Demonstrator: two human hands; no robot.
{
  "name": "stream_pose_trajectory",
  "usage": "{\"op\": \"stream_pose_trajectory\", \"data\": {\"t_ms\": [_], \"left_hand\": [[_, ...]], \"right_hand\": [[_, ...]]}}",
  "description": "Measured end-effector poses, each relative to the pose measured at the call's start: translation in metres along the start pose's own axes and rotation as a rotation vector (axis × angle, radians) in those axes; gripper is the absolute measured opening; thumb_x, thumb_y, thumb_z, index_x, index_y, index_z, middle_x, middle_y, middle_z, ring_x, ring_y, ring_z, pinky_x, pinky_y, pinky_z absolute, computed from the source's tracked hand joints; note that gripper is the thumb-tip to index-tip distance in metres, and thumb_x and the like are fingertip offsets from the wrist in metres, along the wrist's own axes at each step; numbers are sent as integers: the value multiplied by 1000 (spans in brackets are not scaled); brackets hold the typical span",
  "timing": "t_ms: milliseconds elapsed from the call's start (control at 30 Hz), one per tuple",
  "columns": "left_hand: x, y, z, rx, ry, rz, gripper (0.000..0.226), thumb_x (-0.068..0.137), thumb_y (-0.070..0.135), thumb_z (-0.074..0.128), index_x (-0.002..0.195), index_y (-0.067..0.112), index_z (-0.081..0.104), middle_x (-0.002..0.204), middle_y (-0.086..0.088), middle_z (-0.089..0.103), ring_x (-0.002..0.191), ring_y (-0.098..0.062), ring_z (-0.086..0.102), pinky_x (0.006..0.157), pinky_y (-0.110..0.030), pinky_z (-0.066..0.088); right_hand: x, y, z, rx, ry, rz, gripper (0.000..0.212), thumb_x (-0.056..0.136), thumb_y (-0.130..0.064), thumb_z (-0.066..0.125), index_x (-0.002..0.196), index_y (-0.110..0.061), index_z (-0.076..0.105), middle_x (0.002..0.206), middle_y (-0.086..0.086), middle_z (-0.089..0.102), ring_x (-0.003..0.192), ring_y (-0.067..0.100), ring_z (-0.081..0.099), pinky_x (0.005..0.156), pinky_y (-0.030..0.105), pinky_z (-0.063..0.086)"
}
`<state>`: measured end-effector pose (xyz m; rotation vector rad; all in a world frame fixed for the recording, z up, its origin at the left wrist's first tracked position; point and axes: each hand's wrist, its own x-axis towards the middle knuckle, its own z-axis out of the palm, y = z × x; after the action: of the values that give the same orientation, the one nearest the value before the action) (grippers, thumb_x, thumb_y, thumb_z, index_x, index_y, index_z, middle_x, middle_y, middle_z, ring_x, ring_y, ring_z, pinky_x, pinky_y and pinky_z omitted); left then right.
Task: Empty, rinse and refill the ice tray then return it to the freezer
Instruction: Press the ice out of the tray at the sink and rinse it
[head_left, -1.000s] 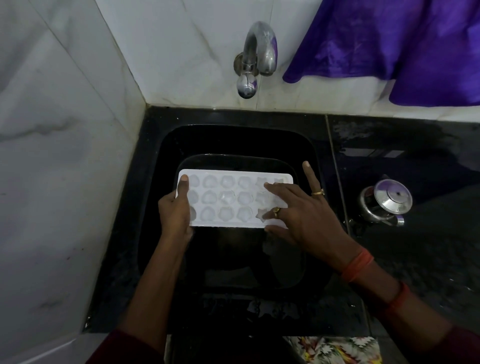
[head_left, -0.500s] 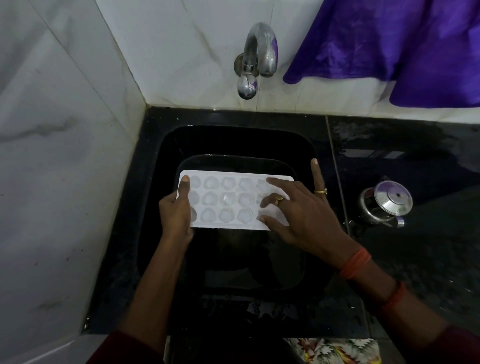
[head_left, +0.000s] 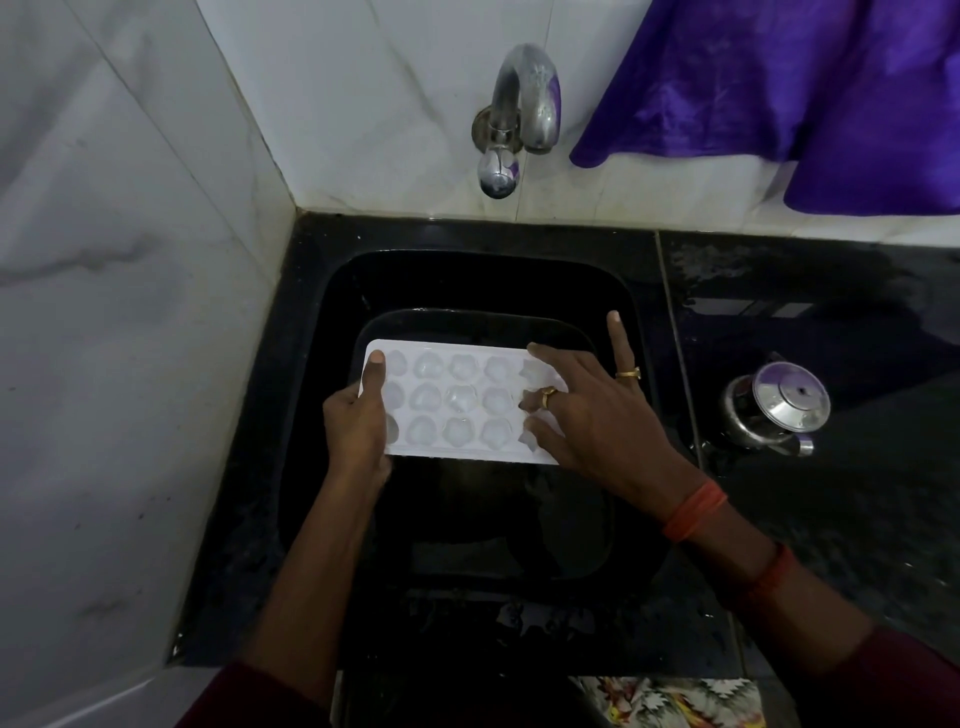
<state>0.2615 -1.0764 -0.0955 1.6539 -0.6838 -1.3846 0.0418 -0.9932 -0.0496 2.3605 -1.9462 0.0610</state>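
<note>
Centrally over the black sink (head_left: 332, 364), left hand (head_left: 356, 431) grip clamps the ice-filled white plastic tray (head_left: 467, 453) by its edge; right hand (head_left: 597, 421) presses it, fingers spread.

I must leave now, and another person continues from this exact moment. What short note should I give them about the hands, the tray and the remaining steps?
Left hand: grips the left end of the ice tray, thumb on top.
Right hand: fingertips rest on the cells at the tray's right end, gripping nothing.
Tray: held about level over the black sink, in front of the tap; no water stream is visible.
Done: tray is at the sink. The cells appear to hold ice, so emptying looks unfinished.
To do: empty, rinse, refill, return to the freezer.
</note>
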Motion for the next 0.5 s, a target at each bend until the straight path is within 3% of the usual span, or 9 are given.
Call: {"op": "stream_pose_trajectory", "data": {"t_ms": [167,367,500], "left_hand": [[-1,1,1,2,-15,7,35,95,43,66,75,14,65,57,13,69,52,-4,68,43,-20,51],[-2,3,1,20,-11,10,35,94,44,66,75,14,66,68,7,70,56,-7,69,47,-22,55],[-3,4,1,38,-21,-3,36,94,45,65,78,13,67,79,0,72,73,-18,72,62,-33,62]], "right_hand": [[1,2,6,-56,35,-49,19,81,-40,73,93,-26,78,141,9,57,122,22,59,115,69,11],[-1,6,3,-7,102,-34,22,86,-43,66,95,-27,79,135,3,61,118,20,62,119,64,0],[0,5,3,-64,65,-51,30,88,-45,56,95,-26,77,140,6,57,122,22,59,119,65,3]]}}
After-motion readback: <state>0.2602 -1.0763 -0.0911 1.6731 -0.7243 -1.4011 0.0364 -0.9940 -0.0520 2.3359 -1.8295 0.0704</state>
